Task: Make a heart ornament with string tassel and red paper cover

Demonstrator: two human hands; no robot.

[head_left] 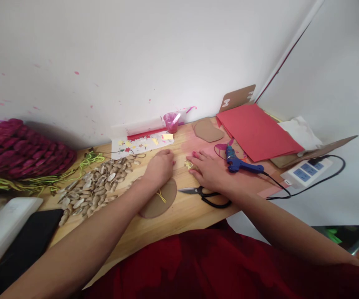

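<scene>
The small yellow pieces [188,164] lie just beside my right hand [210,168], at its nine o'clock; it spreads palm-down, gripping nothing. My left hand [161,166] curls at the pieces' nine o'clock, holding what, if anything, I cannot tell; scissors [200,190] lie at their five.

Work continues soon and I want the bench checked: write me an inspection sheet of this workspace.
Surface: wooden tabletop, pink-tinged toward the right.
Job's things: cardboard oval with yellow strands on it, partly hidden; small yellow bits; peanut shells loosely heaped on the left.
Clutter: scissors right of the oval; red sheets and magenta cup toward the back.
Hands: left hand curled, grip unclear; right hand palm down, fingers spread beside the yellow bits.
Cables: black cord from the blue glue gun; black plug in the white power strip.
Surroundings: white wall splashed with pink.
</scene>
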